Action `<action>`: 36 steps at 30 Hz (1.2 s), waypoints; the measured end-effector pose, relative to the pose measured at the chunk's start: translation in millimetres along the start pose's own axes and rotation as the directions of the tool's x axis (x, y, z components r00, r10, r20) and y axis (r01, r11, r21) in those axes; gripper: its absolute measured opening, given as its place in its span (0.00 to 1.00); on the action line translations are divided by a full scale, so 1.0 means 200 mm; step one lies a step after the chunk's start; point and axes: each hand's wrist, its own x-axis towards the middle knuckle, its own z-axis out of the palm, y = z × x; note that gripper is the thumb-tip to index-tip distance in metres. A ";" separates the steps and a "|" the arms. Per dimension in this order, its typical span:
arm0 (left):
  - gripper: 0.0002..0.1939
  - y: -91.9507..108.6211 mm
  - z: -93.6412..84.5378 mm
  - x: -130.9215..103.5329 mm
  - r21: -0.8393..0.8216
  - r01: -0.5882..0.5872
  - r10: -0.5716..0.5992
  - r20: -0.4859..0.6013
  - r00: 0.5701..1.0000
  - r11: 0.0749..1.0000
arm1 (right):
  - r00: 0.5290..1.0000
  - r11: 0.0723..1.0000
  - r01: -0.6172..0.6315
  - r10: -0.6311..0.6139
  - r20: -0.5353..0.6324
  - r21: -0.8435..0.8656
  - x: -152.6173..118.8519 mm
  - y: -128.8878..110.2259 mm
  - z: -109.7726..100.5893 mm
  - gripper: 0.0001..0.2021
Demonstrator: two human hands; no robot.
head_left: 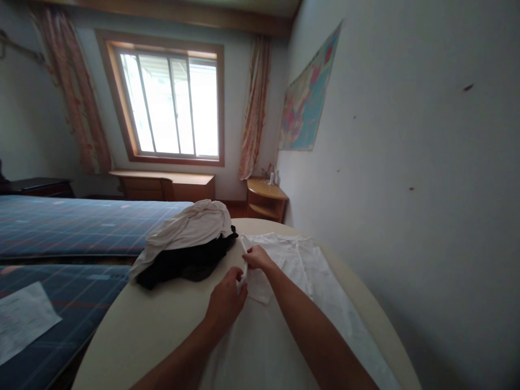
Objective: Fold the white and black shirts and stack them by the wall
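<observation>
A thin white shirt (325,303) lies spread over the round cream table (134,330), with a seam running down its right part. At its left edge, my left hand (227,298) pinches a raised fold of the cloth between thumb and fingers. Slightly farther away, my right hand (259,257) grips the same fold, its forearm crossing above the shirt. Part of the cloth is hidden beneath both forearms. Left of my hands sits a heap of clothes, a pale garment (195,222) on top of a black garment (182,262).
Two blue checked mattresses (89,225) stand left of the table, with a paper sheet (26,319) on the nearer one. A white wall (426,244) runs close on the right. A wooden corner shelf (266,189) and a desk (190,185) stand beyond, under a window.
</observation>
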 end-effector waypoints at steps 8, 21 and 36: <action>0.06 0.04 0.02 -0.03 0.055 -0.038 0.034 0.060 0.998 0.998 | 0.997 0.955 -0.071 0.069 0.017 0.287 -0.09 0.08 -0.06 0.08; 0.15 0.03 0.01 0.00 0.203 0.060 -0.073 0.058 0.996 0.977 | 0.996 0.896 -0.073 0.085 -0.008 0.438 -0.02 0.02 0.00 0.15; 0.10 -0.11 -0.04 0.10 0.276 0.202 -0.233 0.085 0.969 0.940 | 0.988 0.981 0.070 -0.092 -0.120 -0.179 -0.02 -0.05 0.13 0.17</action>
